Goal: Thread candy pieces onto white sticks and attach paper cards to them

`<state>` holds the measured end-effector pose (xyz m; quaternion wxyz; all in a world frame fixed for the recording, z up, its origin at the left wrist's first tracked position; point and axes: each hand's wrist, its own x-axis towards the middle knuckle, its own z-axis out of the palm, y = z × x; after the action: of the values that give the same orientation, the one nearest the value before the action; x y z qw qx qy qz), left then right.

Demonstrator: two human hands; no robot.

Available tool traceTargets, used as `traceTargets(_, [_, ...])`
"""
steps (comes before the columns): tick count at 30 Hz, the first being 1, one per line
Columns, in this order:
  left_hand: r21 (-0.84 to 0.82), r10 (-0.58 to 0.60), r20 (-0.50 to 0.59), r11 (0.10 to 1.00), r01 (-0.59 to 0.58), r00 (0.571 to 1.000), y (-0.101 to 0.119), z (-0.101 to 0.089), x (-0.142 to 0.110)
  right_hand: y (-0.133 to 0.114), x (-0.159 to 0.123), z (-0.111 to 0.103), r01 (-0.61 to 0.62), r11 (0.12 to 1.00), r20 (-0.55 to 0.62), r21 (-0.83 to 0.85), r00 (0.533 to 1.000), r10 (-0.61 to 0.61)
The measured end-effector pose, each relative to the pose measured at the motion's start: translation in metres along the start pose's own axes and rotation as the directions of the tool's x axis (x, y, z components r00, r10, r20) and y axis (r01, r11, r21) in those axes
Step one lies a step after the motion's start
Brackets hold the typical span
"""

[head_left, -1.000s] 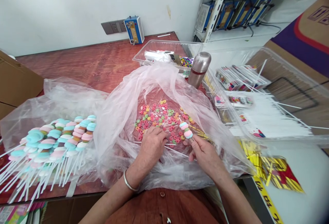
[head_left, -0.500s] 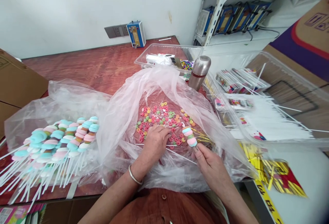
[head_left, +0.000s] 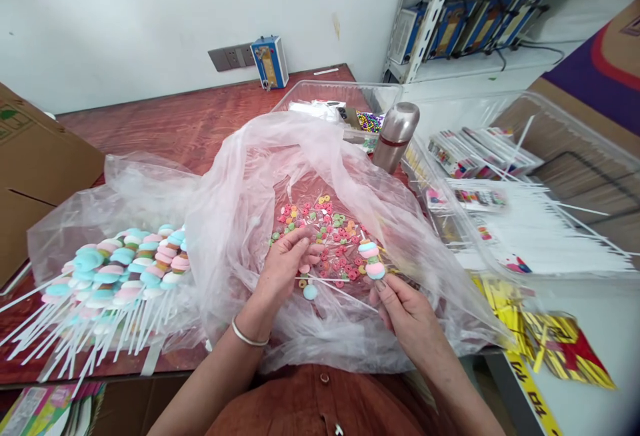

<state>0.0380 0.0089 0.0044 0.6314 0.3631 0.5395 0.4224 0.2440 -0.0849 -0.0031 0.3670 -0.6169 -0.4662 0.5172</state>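
Observation:
My right hand (head_left: 405, 306) pinches a marshmallow skewer (head_left: 371, 260) just under its lowest blue piece. Pink, white, blue and green pieces are stacked on it, tilted upward. My left hand (head_left: 287, 263) hovers over the near left of the candy, thumb and fingers apart and curved. Beneath its fingertips lie a round blue marshmallow (head_left: 310, 291) and some small rings. Loose gummy rings (head_left: 340, 259) in red, green, yellow and orange spread over a clear plastic bag (head_left: 225, 176). White sticks (head_left: 327, 280) rest on the bag between my hands.
Finished-looking marshmallow skewers (head_left: 115, 269) are piled at the left, sticks toward me. A steel flask (head_left: 397, 136) stands behind the bag. At right, a clear bin (head_left: 480, 243) holds white sticks and printed cards; yellow twist ties (head_left: 500, 309) lie below it. A cardboard box (head_left: 45, 149) is far left.
My left hand has lifted and drawn left from the gummy rings, its fingers now apart. The blue marshmallow beneath it now shows. My right hand still holds the skewer.

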Motion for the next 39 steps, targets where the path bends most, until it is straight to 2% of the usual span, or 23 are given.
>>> traceTargets(1, [0.158,0.109,-0.023,0.982,-0.104,0.994,-0.001,-0.005,0.001,0.002,0.0,0.001,-0.011,1.0,0.004,-0.01,1.0,0.011])
traceTargets(2, [0.325,0.231,-0.004,0.92,-0.217,0.973,-0.003,-0.008,0.001,0.003,0.001,0.002,-0.018,1.0,0.015,-0.012,1.0,0.018])
traceTargets(4, [0.59,0.426,0.146,0.687,-0.424,0.893,-0.007,-0.011,-0.001,0.006,0.003,0.007,-0.02,1.0,0.042,-0.002,0.999,0.02])
traceTargets(5, [0.672,0.47,0.241,0.551,-0.495,0.849,-0.009,-0.011,-0.002,0.006,0.004,0.011,-0.019,1.0,0.051,0.003,0.999,0.019])
traceTargets(7, [0.772,0.459,0.393,0.307,-0.557,0.797,-0.014,-0.006,-0.007,0.006,0.007,0.017,-0.019,1.0,0.065,-0.003,0.998,0.019])
traceTargets(9, [0.826,0.406,0.468,0.115,-0.551,0.785,-0.017,0.001,-0.011,0.005,0.009,0.021,-0.023,0.999,0.077,-0.023,0.997,0.025])
traceTargets(11, [0.852,0.364,0.492,-0.016,-0.523,0.791,-0.018,0.005,-0.014,0.003,0.01,0.022,-0.026,0.999,0.079,-0.046,0.996,0.03])
traceTargets(13, [0.859,0.363,0.494,-0.062,-0.509,0.79,-0.02,0.006,-0.014,0.002,0.009,0.021,-0.017,0.998,0.067,-0.066,0.998,0.021])
traceTargets(15, [0.86,0.394,0.479,-0.03,-0.51,0.784,-0.022,0.004,-0.011,0.001,0.005,0.02,0.002,0.997,0.048,-0.071,0.999,0.002])
traceTargets(18, [0.853,0.434,0.433,0.086,-0.515,0.79,-0.025,-0.002,-0.005,0.001,-0.002,0.019,0.037,0.996,0.053,-0.084,0.998,-0.032])
traceTargets(20, [0.843,0.429,0.431,0.123,-0.524,0.794,-0.025,-0.004,-0.003,0.002,-0.006,0.019,0.057,0.993,0.07,-0.102,0.996,-0.05])
traceTargets(25, [0.856,0.356,0.479,0.014,-0.517,0.803,-0.022,0.003,-0.008,0.007,-0.005,0.02,0.067,0.994,0.054,-0.088,0.997,-0.063])
traceTargets(27, [0.859,0.361,0.455,0.062,-0.508,0.814,-0.022,0.005,-0.01,0.008,-0.005,0.02,0.063,0.995,0.057,-0.08,0.997,-0.058])
traceTargets(28, [0.848,0.385,0.429,0.139,-0.511,0.817,-0.022,0.006,-0.009,0.008,-0.006,0.019,0.059,0.995,0.059,-0.079,0.997,-0.054])
traceTargets(29, [0.817,0.415,0.386,0.26,-0.514,0.824,-0.021,0.006,-0.009,0.008,-0.007,0.019,0.056,0.995,0.062,-0.077,0.997,-0.051])
traceTargets(30, [0.749,0.437,0.325,0.422,-0.511,0.838,-0.021,0.006,-0.008,0.008,-0.009,0.018,0.054,0.996,0.063,-0.075,0.997,-0.049])
traceTargets(32, [0.463,0.387,0.199,0.773,-0.435,0.9,-0.019,0.006,-0.006,0.005,-0.013,0.018,0.056,0.996,0.062,-0.071,0.997,-0.051])
traceTargets(33, [0.278,0.315,0.165,0.894,-0.351,0.935,-0.017,0.005,-0.005,0.003,-0.016,0.018,0.059,0.996,0.063,-0.072,0.997,-0.055])
traceTargets(34, [0.111,0.235,0.155,0.961,-0.253,0.96,-0.016,0.005,-0.005,0.001,-0.018,0.018,0.063,0.995,0.068,-0.076,0.996,-0.058])
traceTargets(36, [-0.089,0.118,0.166,0.991,-0.104,0.979,-0.014,0.004,-0.005,-0.004,-0.022,0.02,0.07,0.994,0.086,-0.084,0.994,-0.062])
traceTargets(39, [-0.158,0.086,0.151,0.985,-0.062,0.985,-0.013,0.004,-0.007,-0.007,-0.025,0.023,0.059,0.996,0.129,-0.065,0.99,-0.051])
